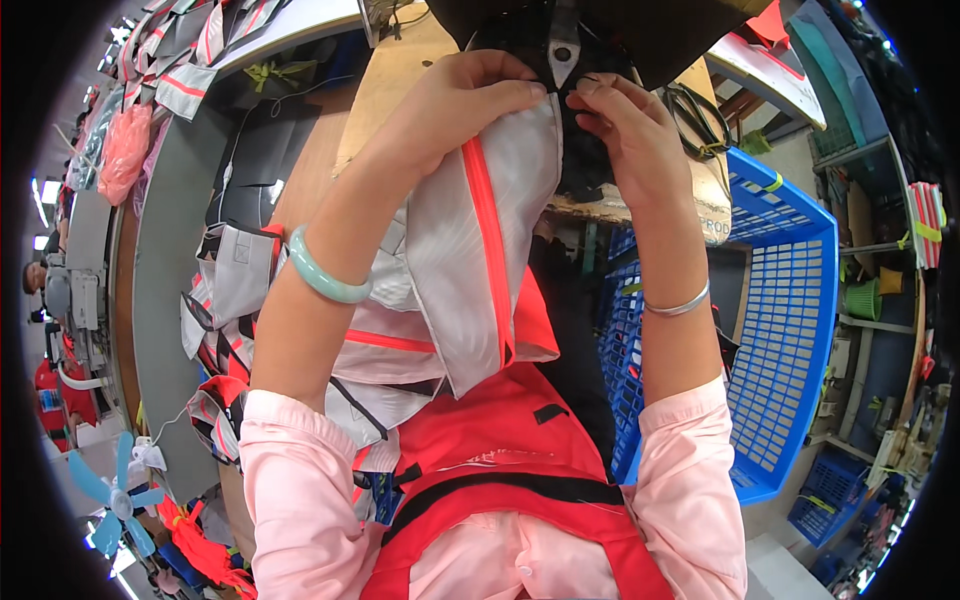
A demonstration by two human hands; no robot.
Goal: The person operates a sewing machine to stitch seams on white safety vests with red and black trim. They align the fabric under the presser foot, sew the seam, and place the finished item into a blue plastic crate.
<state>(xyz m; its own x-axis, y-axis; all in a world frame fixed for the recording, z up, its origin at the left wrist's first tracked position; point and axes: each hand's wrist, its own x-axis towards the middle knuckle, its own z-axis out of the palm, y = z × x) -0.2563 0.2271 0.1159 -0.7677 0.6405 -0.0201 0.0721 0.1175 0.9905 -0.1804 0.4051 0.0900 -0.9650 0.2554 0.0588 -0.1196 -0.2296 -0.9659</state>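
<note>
My left hand (470,100) is closed in a pinch on the upper edge of a light grey fabric piece (450,225), which has a bright orange-red stripe and hangs down toward my lap. Just right of it, my right hand (632,125) is closed with thumb and fingertips together; what they hold, if anything, is too small to make out. Between both hands a pointed metal part (563,58) comes down from the dark head of what looks like a sewing machine (640,40). The fabric's top edge lies close beside that metal tip.
More grey and orange-red fabric pieces (235,265) are heaped at my left. A blue plastic basket (790,300) stands at my right below the wooden tabletop (385,80). Black-handled scissors (700,120) lie on the table's right side. A blue fan (120,500) is at lower left.
</note>
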